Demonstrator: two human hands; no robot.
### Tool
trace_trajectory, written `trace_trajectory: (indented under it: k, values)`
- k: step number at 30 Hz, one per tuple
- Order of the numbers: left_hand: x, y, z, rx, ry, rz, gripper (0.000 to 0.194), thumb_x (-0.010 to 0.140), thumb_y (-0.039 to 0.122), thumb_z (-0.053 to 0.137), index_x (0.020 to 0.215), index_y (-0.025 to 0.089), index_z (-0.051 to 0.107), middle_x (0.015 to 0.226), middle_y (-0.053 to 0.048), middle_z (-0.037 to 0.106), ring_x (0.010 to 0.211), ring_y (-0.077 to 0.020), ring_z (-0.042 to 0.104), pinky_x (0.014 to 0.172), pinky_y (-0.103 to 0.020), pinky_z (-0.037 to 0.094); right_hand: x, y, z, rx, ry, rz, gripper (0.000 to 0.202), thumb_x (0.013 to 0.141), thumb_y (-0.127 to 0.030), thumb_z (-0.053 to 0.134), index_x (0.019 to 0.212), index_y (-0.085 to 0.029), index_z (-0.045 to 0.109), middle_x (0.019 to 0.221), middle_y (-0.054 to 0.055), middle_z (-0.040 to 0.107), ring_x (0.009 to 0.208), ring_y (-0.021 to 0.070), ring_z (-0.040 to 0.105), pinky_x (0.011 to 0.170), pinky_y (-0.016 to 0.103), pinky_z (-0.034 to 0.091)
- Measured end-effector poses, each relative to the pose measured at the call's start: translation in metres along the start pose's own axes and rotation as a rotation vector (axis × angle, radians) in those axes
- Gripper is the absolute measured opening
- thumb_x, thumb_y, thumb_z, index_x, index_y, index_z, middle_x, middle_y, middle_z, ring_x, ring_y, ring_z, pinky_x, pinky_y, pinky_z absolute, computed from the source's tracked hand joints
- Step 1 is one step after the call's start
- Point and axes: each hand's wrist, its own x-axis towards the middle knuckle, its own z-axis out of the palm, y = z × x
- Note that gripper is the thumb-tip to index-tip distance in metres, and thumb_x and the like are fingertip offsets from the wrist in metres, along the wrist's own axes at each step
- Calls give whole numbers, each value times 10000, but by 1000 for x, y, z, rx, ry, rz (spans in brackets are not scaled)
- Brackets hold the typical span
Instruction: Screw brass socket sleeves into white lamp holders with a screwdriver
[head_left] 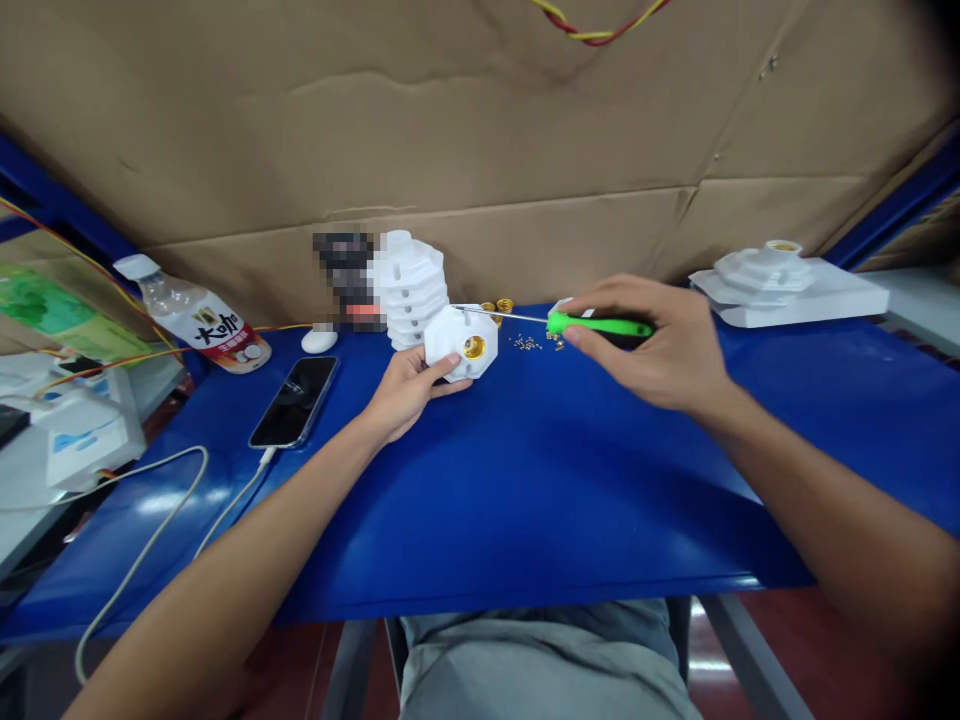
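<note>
A white eight-sided lamp socket (450, 342) with a brass-coloured centre is gripped by my left hand (409, 390), thumb on its face and fingers beneath. My right hand (649, 340) is wrapped round the green and black handle of a screwdriver (600, 325). Its thin metal shaft points left, and the tip reaches the socket's upper part; the exact contact is too small to make out. Behind the held socket stands a stack of similar white sockets (409, 280). Small screws (526, 343) and brass-coloured rings (504, 305) lie on the blue table between my hands.
On the left are a phone (295, 402) with a white cable, a labelled bottle (202, 320) and a white round item (319, 340). More white sockets (765, 270) rest on a white box (817, 292) at the back right. Cardboard (525, 150) rises behind the table (525, 500).
</note>
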Motion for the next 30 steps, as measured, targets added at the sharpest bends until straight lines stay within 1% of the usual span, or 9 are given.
trace_trajectory:
  k: [2, 3, 7, 11, 14, 16, 22, 27, 30]
  values:
    - [0, 0, 1, 11, 16, -4, 379, 874, 339, 872, 1191, 148, 793, 1344, -177, 765, 1226, -331, 740, 1026, -495, 658, 2, -3, -9, -20, 60, -33, 110, 890, -328, 831, 995, -297, 837, 1037, 49, 816, 916, 250, 759, 849, 422, 615]
    - [0, 0, 1, 16, 22, -7, 376, 876, 340, 869, 1191, 151, 793, 1344, -176, 765, 1222, -333, 742, 1021, -499, 659, 2, -4, -13, -36, 66, -44, 102, 880, -327, 841, 978, -301, 837, 1028, 41, 816, 904, 246, 760, 833, 415, 620]
    - [1, -1, 0, 8, 10, -2, 381, 884, 334, 862, 1213, 157, 793, 1343, -172, 767, 1231, -333, 740, 1031, -499, 654, -1, -3, -20, -105, -11, -107, 108, 850, -277, 854, 945, -323, 831, 996, -3, 809, 870, 216, 766, 772, 369, 612]
    - [0, -1, -1, 5, -13, 7, 378, 884, 336, 865, 1211, 157, 803, 1357, -169, 762, 1276, -337, 719, 1057, -504, 643, -4, 0, -12, -107, -59, -147, 157, 864, -231, 821, 975, -340, 829, 1015, -9, 806, 855, 208, 765, 789, 366, 613]
    - [0, 0, 0, 15, -7, 4, 388, 884, 343, 864, 1219, 158, 801, 1363, -168, 760, 1279, -343, 718, 1068, -530, 635, -6, 4, -4, -98, -90, -168, 172, 868, -221, 810, 990, -342, 829, 1032, -2, 804, 867, 213, 771, 816, 374, 620]
    - [-1, 0, 0, 21, -8, 3, 387, 888, 344, 862, 1220, 156, 800, 1365, -171, 758, 1274, -338, 722, 1070, -523, 635, -6, 6, -1, -97, -103, -174, 170, 869, -222, 804, 986, -343, 827, 1036, -1, 804, 877, 217, 775, 833, 383, 624]
    - [-1, 0, 1, 12, 2, -7, 349, 887, 332, 864, 1178, 149, 809, 1340, -173, 768, 1241, -325, 739, 1064, -509, 641, -8, 10, 2, -79, -136, -146, 135, 884, -246, 787, 978, -336, 820, 1046, 8, 807, 912, 228, 772, 899, 409, 624]
    - [-1, -1, 2, 14, 26, 0, 342, 871, 327, 875, 1153, 143, 813, 1314, -175, 779, 1212, -326, 750, 1053, -515, 648, -9, 11, 4, -112, -138, -176, 105, 889, -247, 777, 971, -301, 816, 1059, 19, 809, 919, 221, 771, 892, 385, 619]
    - [-1, -1, 3, 20, 31, 10, 347, 867, 341, 882, 1145, 144, 817, 1301, -171, 785, 1209, -325, 751, 1060, -522, 644, -9, 9, 5, -119, -147, -177, 101, 896, -248, 771, 970, -303, 812, 1051, 23, 808, 912, 225, 767, 878, 386, 618]
